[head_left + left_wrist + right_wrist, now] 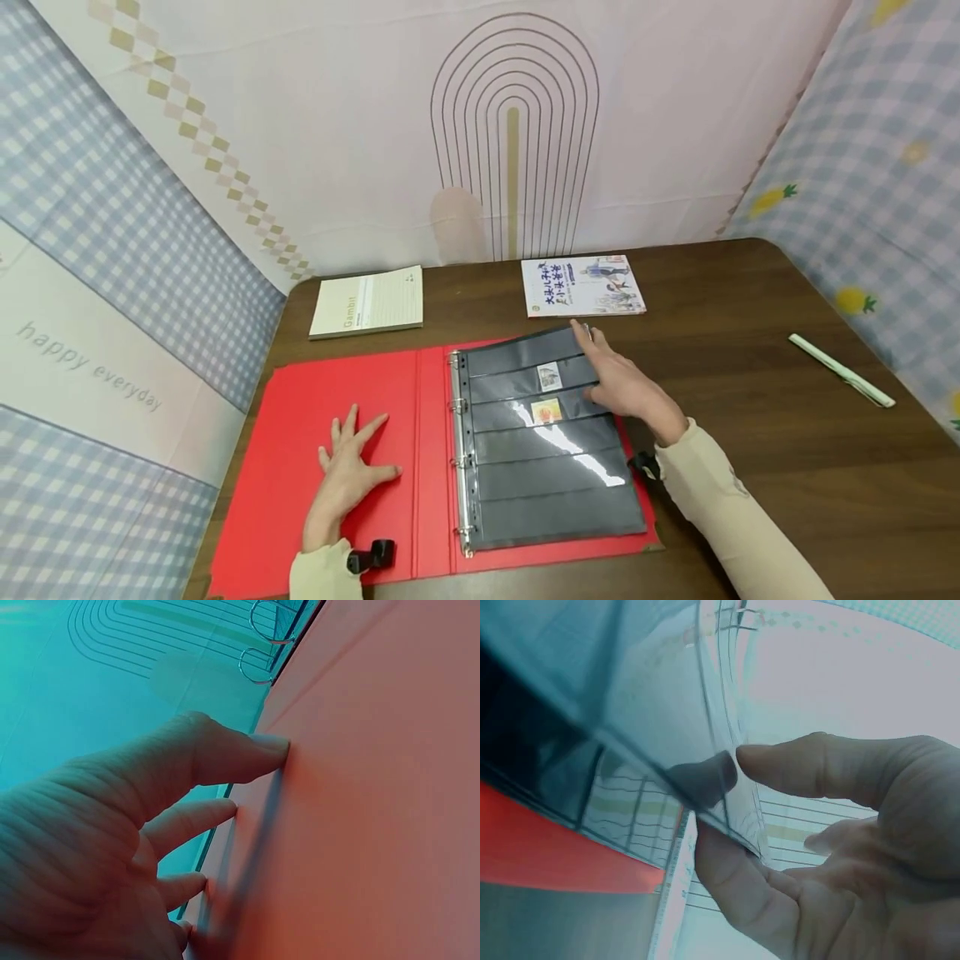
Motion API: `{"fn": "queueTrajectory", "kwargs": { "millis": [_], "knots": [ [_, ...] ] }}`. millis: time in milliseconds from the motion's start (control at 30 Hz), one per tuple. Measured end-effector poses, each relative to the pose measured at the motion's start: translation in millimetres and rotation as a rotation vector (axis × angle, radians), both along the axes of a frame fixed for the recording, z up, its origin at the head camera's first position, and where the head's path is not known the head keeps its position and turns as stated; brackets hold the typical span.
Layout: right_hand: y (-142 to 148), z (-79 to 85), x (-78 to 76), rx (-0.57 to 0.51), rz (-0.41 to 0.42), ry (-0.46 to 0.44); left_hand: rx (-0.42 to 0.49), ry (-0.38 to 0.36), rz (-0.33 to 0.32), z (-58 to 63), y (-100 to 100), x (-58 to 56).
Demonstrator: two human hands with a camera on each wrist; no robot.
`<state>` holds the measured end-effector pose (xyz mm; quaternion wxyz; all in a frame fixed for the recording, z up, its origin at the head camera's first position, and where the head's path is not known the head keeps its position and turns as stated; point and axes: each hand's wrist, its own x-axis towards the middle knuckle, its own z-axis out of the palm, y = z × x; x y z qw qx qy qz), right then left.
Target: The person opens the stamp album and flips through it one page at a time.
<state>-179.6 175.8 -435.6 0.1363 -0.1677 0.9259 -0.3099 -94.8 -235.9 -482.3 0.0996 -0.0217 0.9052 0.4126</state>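
Note:
A red ring binder point(300, 400) lies spread on the table, its metal rings point(459, 462) holding black stamp album pages point(555, 471) with clear strip pockets. Two small stamps show in the pockets, one greyish point(549, 377) and one yellow-orange point(547, 412). My left hand point(347, 471) rests spread on the bare inner left cover, thumb and fingertips touching the red surface point(375, 787). My right hand point(628, 385) pinches the top right part of a page point(660, 697), thumb on the front and fingers behind. That page bends upward at its corner.
Behind the binder lie a cream notebook point(367, 302) at left and a white illustrated booklet point(583, 286) at right. A pale green pen point(842, 370) is on the right of the brown table point(720, 333). Fabric hangs at the back and both sides.

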Motion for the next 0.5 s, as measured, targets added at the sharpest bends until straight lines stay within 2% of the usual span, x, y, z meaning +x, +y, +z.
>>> {"fn": "queueTrajectory", "kwargs": {
  "millis": [267, 400, 500],
  "knots": [
    [0, 8.7, 6.4, -0.026, -0.043, -0.047, -0.018, -0.005, 0.002, 0.4, -1, 0.0],
    [3, 8.2, 9.5, -0.015, -0.064, -0.007, -0.022, 0.009, 0.002, 0.2, 0, -0.8],
    [7, 7.3, 13.4, -0.025, -0.044, 0.047, -0.017, 0.022, 0.003, 0.1, 2, -0.3]
  ]
}}
